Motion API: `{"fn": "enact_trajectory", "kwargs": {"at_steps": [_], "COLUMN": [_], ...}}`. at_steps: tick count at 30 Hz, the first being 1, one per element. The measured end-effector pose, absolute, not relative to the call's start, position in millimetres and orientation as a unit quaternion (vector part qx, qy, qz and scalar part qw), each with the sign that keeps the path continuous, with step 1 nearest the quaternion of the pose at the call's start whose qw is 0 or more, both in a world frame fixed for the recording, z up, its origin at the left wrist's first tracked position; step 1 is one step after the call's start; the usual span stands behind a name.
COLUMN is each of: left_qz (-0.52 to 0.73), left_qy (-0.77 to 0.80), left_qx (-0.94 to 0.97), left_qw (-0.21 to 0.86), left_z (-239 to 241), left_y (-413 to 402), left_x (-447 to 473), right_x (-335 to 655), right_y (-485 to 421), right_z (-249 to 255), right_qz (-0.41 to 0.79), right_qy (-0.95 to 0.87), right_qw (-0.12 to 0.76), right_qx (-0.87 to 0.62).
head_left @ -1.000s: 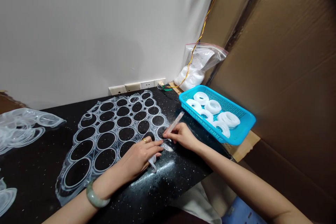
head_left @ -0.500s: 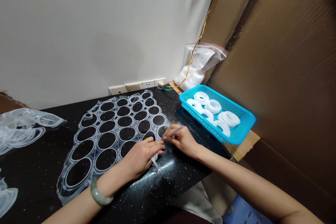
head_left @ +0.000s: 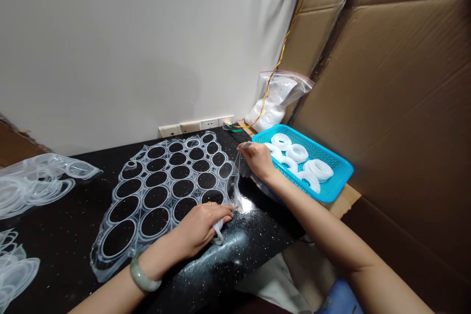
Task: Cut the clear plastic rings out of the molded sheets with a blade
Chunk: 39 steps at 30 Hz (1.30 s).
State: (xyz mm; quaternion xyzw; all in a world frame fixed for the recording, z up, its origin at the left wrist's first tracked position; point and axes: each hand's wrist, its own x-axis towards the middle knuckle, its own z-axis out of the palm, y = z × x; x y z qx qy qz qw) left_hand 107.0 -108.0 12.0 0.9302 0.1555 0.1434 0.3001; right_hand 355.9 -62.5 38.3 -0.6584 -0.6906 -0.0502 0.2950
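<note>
A clear, rubbery sheet (head_left: 139, 223) with rows of large round holes lies on the black speckled table. My left hand (head_left: 200, 225) rests palm down at its near right edge, fingers curled over a few soft white rings (head_left: 218, 232) that are partly hidden. My right hand (head_left: 257, 159) is raised beside the blue basket, its fingertips pinched on a thin clear strip (head_left: 237, 181) at the sheet's right edge. The strip is stretched upward from near my left fingertips. A slim greyish piece also shows at the right fingertips; its kind is unclear.
The blue basket (head_left: 340, 176) at the right holds several white rings (head_left: 318, 170). Behind it sits a zip bag (head_left: 270, 110) of white material. Clear ringed scraps (head_left: 33, 181) lie at left. A twisted yellow-red wire (head_left: 282, 54) runs down to sockets (head_left: 209, 123) by the wall.
My right hand has moved up and away from my left hand, pulling the clear strip taut off the table. My left hand has stayed on the sheet's edge. The view has shifted slightly.
</note>
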Motion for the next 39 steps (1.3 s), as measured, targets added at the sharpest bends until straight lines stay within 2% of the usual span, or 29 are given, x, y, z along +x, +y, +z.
{"fn": "enact_trajectory", "kwargs": {"at_steps": [5, 7, 10, 14, 18, 39], "left_qz": [0.135, 0.136, 0.164, 0.204, 0.186, 0.167], "left_qy": [0.157, 0.153, 0.151, 0.188, 0.204, 0.203], "left_qx": [0.926, 0.927, 0.926, 0.93, 0.943, 0.943], "left_qw": [0.315, 0.315, 0.306, 0.241, 0.185, 0.205], "left_z": [16.1, 18.5, 19.5, 17.0, 16.0, 10.3], "left_y": [-111.1, -110.3, -103.7, -88.5, -78.3, -71.4], "left_x": [104.6, 104.2, 104.1, 105.8, 108.9, 115.4], "right_x": [368.7, 367.4, 355.5, 334.6, 328.6, 331.3], "right_y": [-44.6, -43.6, -47.9, -58.3, -63.1, -65.5], "right_z": [46.9, 45.6, 35.9, 14.1, -1.1, -9.5], "right_qz": [-0.124, -0.103, 0.056, 0.311, 0.403, 0.425], "right_qy": [-0.626, -0.618, -0.635, -0.627, -0.612, -0.587], "right_qw": [0.372, 0.419, 0.466, 0.429, 0.396, 0.4], "right_qx": [-0.674, -0.658, -0.614, -0.57, -0.553, -0.56]}}
